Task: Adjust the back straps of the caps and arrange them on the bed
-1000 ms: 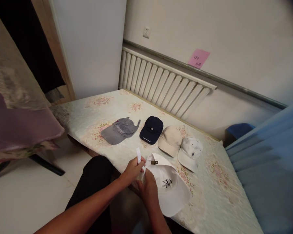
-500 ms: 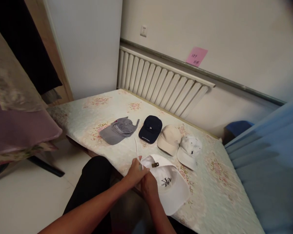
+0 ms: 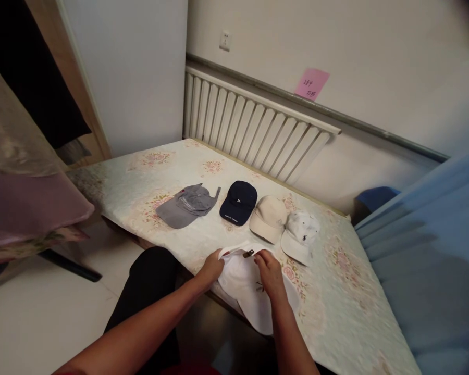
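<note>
A white cap [image 3: 238, 278] lies tilted at the near edge of the table, its inside and dark lettering partly showing. My left hand [image 3: 211, 269] is closed on the left end of its back strap. Close by the metal buckle [image 3: 248, 253], my right hand [image 3: 270, 272] pinches the cap's back edge and covers part of the lettering. Beyond it, four-in-a-row is not counted here: a grey cap [image 3: 188, 207], a navy cap [image 3: 238, 203], a beige cap [image 3: 269, 219] and a white cap with a small dark emblem [image 3: 300, 234] lie side by side.
A floral cloth [image 3: 336, 307] covers the table. A white radiator [image 3: 242, 120] stands against the wall behind it. Blue curtain [image 3: 433, 250] hangs at the right. My dark-clothed knee [image 3: 152, 271] is by the near edge, and a pink-covered chair [image 3: 35, 208] stands left.
My right hand has moved right, away from my left hand, to the buckle. The upright loose strap end no longer shows. The cap has shifted slightly left, and the view has shifted a little.
</note>
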Motion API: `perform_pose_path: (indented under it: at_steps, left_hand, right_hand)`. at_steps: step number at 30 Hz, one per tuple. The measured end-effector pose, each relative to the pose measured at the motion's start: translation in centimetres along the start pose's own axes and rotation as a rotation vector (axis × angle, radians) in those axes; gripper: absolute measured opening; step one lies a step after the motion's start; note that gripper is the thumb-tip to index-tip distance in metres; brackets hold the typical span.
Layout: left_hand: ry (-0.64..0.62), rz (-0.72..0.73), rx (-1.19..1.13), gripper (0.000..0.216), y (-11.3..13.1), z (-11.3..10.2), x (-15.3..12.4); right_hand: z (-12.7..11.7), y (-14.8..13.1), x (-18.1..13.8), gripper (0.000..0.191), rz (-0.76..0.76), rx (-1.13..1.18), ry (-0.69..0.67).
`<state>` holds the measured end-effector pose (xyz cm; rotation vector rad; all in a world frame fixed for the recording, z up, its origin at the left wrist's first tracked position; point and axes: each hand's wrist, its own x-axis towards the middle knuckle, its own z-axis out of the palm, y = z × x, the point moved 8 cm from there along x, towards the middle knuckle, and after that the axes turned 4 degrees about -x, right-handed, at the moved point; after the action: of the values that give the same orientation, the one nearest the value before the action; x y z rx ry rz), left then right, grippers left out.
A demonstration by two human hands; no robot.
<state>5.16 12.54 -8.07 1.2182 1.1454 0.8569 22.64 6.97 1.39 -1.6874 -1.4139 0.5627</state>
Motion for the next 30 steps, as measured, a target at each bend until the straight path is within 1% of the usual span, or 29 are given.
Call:
perform_pose_path:
  at_steps: [6, 11, 15, 19, 23, 26, 30]
  left_hand:
    - [0.036, -0.034, -0.024, 0.026, -0.4, -0.1, 0.6]
    - [0.092, -0.065, -0.04, 0.013, -0.8, -0.6, 0.8]
    - [0.134, -0.067, -0.059, 0.007, -1.3, -0.9, 0.6]
    - [0.164, -0.053, -0.066, 0.004, -1.7, -1.2, 0.4]
    - [0.181, -0.036, -0.065, 0.003, -1.8, -1.5, 0.3]
    - [0.191, -0.023, -0.062, 0.006, -1.8, -1.7, 0.3]
    - [0.2, -0.02, -0.059, 0.007, -2.1, -1.9, 0.2]
  right_hand:
    - [0.3, 0.8, 1.0, 0.025, 0.027, 0.124, -0.032]
    - [0.5, 0.8, 1.2, 0.027, 0.044, 0.165, -0.057]
    - [0.9, 1.5, 0.9, 0.028, 0.042, 0.093, -0.048]
    - [1.6, 2.5, 0.4, 0.029, 0.027, -0.076, -0.035]
    - [3.7, 2.3, -0.4, 0.031, -0.051, -0.242, -0.082]
    - [6.4, 2.0, -1.4, 0.035, -0.125, -0.358, -0.165]
    - [9.5, 2.8, -3.0, 0.044, -0.193, -0.511, -0.263]
